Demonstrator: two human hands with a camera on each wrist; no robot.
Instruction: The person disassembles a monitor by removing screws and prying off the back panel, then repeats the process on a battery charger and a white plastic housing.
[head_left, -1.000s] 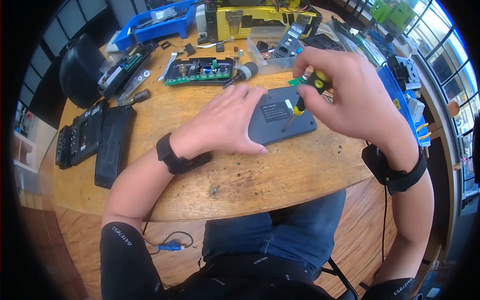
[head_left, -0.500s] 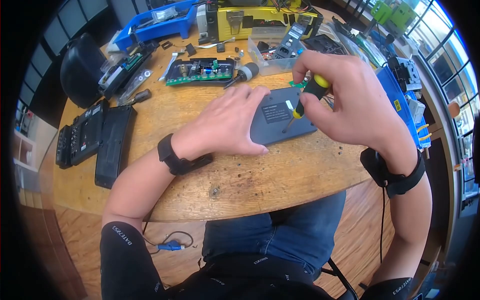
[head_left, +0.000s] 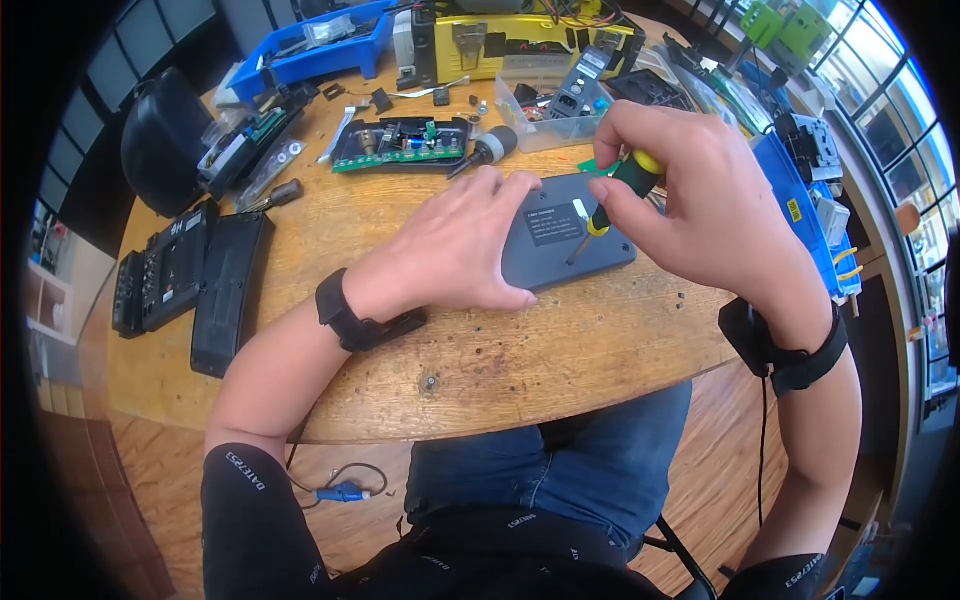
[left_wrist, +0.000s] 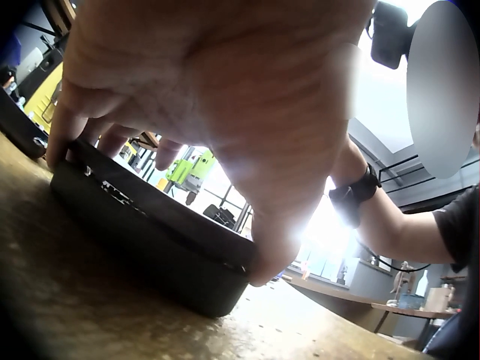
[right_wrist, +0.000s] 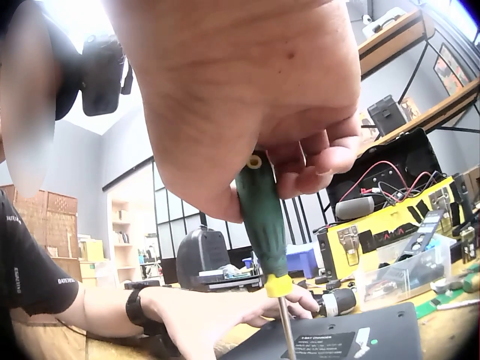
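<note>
A flat dark grey charger (head_left: 548,262) lies on the wooden table with its printed label facing up. My left hand (head_left: 445,240) grips its left end, thumb at the near edge and fingers at the far edge; the left wrist view shows this span across the case (left_wrist: 150,240). In my right hand (head_left: 690,190) is a green and yellow screwdriver (head_left: 630,180), held by its handle between thumb and fingers. Its metal shaft (right_wrist: 287,326) slants down to the charger, the tip at a screw hole near the front edge.
Behind the charger lie an opened case with a green circuit board (head_left: 400,150) and a grey-and-black tool (head_left: 490,147). Black housings (head_left: 230,290) and another screwdriver (head_left: 280,194) are at left. A clear bin (head_left: 545,125), yellow toolbox (head_left: 520,50) and blue trays (head_left: 310,45) stand farther back.
My right hand has turned the screwdriver handle a little, with its tip staying at the same spot on the charger. The left hand keeps its grip, nearly still.
</note>
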